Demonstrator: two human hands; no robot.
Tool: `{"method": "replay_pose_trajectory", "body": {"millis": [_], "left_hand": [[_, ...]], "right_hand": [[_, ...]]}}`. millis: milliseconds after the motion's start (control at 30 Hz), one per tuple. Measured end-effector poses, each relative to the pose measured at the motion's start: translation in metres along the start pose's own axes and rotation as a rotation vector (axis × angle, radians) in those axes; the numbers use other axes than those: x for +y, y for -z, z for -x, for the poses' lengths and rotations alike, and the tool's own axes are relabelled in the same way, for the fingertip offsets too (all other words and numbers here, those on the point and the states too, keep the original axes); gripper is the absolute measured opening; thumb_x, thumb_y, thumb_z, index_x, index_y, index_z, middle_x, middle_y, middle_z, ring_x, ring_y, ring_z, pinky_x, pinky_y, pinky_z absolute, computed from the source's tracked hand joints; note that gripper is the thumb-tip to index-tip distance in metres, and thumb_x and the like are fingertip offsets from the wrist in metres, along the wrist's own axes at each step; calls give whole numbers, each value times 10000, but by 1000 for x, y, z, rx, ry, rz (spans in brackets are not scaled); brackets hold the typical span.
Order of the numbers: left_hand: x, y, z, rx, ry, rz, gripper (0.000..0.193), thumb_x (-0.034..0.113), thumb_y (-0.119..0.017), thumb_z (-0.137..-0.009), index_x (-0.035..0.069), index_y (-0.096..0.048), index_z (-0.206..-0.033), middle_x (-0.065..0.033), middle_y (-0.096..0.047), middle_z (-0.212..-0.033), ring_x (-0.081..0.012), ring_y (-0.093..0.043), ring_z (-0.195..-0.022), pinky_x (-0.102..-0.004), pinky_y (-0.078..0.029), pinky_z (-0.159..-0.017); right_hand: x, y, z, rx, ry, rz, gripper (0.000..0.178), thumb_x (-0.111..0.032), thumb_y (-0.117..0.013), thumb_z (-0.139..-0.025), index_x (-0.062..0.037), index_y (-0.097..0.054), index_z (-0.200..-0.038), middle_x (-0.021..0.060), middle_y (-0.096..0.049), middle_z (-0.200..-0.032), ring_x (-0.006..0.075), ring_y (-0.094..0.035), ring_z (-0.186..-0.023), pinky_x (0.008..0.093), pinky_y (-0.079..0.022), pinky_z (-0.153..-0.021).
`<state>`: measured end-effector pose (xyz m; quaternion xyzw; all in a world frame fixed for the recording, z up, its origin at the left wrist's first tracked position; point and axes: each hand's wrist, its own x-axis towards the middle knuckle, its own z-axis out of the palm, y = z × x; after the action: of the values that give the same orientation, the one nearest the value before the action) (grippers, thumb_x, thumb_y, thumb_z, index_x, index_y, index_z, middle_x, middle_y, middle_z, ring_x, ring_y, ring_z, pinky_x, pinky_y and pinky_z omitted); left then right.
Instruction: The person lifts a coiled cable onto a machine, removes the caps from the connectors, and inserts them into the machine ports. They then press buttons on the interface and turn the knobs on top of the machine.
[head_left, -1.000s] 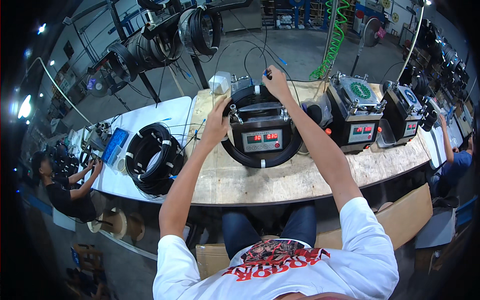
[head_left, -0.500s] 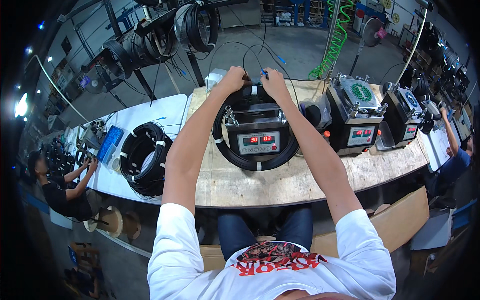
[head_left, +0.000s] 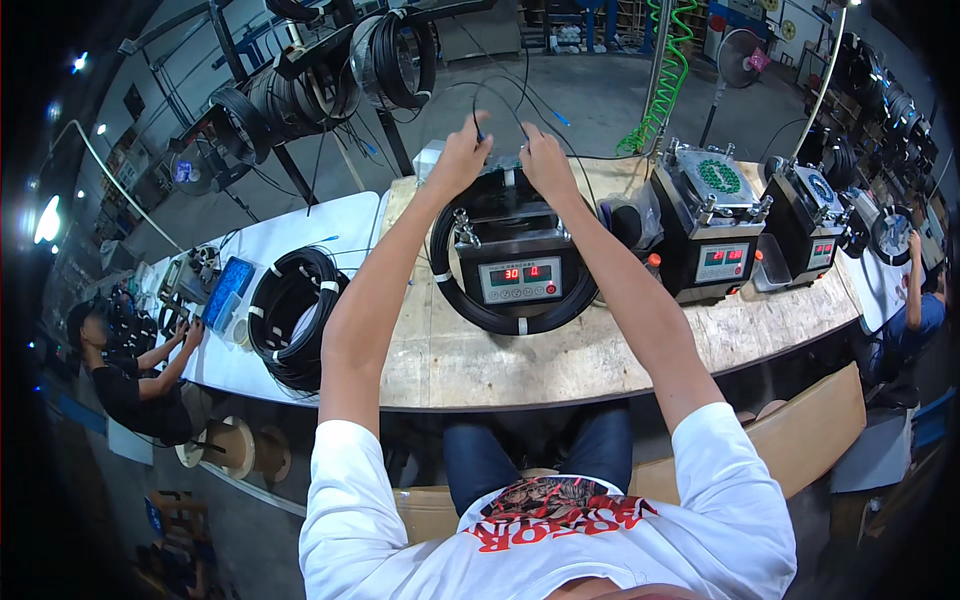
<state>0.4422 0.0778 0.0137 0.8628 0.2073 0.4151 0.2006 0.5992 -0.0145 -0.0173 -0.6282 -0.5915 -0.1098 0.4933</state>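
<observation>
Beyond the front machine (head_left: 519,283) with its red digital display, my two hands are raised close together. My left hand (head_left: 461,160) pinches a thin black cable end, and a bit of blue shows at its fingertips. My right hand (head_left: 547,166) is closed on the same kind of thin black cable (head_left: 508,99), which arches up between both hands. Below them a coil of black cable (head_left: 524,325), tied with white bands, rings the front machine. Another blue-tipped cable end (head_left: 562,118) sticks out past my right hand.
A second banded black coil (head_left: 290,340) lies on the white table at left. Two more machines with displays (head_left: 722,257) (head_left: 822,253) stand to the right, beside an orange-capped bottle (head_left: 653,262). Co-workers sit at both sides. Cable reels (head_left: 395,60) hang at the far left.
My left hand has risen and moved slightly away, with blue showing at its fingertips. Blue no longer shows at my right hand. The view has shifted slightly.
</observation>
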Motion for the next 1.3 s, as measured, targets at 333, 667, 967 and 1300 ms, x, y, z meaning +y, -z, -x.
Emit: {"method": "replay_pose_trajectory", "body": {"millis": [333, 667, 967, 1300], "left_hand": [[11, 94, 13, 95, 65, -66, 377, 67, -488, -985, 88, -512, -1361, -176, -596, -651, -245, -626, -585, -373, -491, -614], [-42, 95, 144, 0, 235, -70, 395, 30, -410, -1011, 71, -530, -1386, -75, -587, -682, -134, -547, -567, -276, -474, -589], [-51, 42, 259, 23, 238, -115, 423, -36, -470, -937, 28, -548, -1349, -208, -661, -997, -267, -633, -642, -347, -496, -633], [8, 8, 238, 68, 622, 325, 598, 215, -691, -917, -18, -469, -1422, -39, -627, -803, -65, -542, -567, -233, -424, -479]], "right_hand": [[6, 60, 40, 88, 218, 53, 458, -46, -557, -853, -10, -522, -1308, 208, -614, -1031, 390, -609, -941, 463, -494, -820], [89, 113, 82, -178, -32, 337, 212, -36, -514, -910, 18, -628, -1080, 274, -662, -880, 442, -651, -848, 511, -520, -723], [95, 99, 169, -229, -259, -221, 456, 59, -429, -905, -59, -568, -1323, 200, -642, -880, 305, -647, -846, 382, -482, -777], [77, 93, 172, -205, -488, -563, 557, -128, -658, -931, -4, -460, -1437, 73, -661, -1112, 95, -584, -943, 235, -468, -824]]}}
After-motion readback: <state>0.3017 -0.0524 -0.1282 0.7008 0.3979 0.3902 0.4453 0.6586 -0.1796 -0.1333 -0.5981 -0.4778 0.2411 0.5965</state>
